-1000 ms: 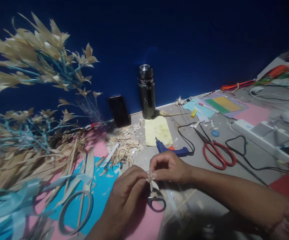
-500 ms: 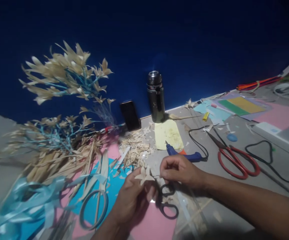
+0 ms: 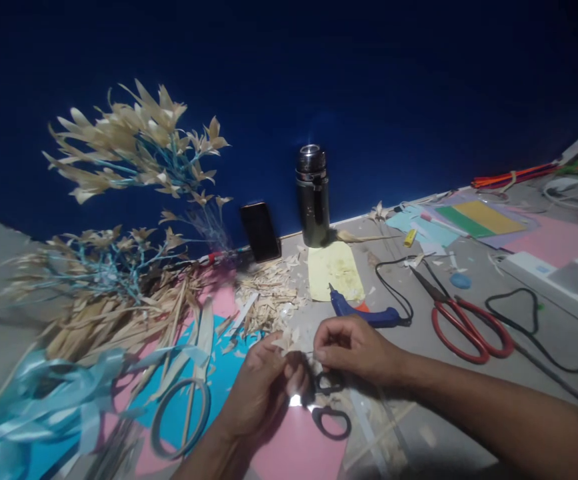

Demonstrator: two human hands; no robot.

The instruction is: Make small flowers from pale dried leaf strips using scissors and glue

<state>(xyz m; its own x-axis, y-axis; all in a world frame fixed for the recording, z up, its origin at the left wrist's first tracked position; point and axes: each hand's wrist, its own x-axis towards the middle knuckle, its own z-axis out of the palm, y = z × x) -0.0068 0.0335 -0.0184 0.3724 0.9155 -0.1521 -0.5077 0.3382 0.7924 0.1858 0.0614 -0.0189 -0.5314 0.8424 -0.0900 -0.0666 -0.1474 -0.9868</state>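
My left hand (image 3: 263, 380) is closed around a small pale flower (image 3: 289, 341) that looks made of dried husk; its petals are slightly blurred. Just to the right, my right hand (image 3: 351, 347) is closed in a pinch. A thin stem seems to run between the flower and these fingertips, though most of it is hidden. Below both hands lie black-handled scissors (image 3: 333, 423), their blades under my left hand. A blue glue gun (image 3: 369, 315) rests beyond my right hand, its nozzle near a yellow sheet (image 3: 336, 272).
Husk scraps (image 3: 269, 293) cover the middle. A dark flask (image 3: 313, 207) and a phone (image 3: 261, 232) stand by the wall. Blue-stemmed husk flowers (image 3: 143, 153), light-blue ribbon (image 3: 59, 407) and a tape ring (image 3: 156, 420) are left. Red-handled scissors (image 3: 461, 333) and a black cord (image 3: 539, 310) lie right.
The flower has turned in my left fingers, so its open star face shows less plainly. Both hands stay close together, and the whole view has shifted slightly.
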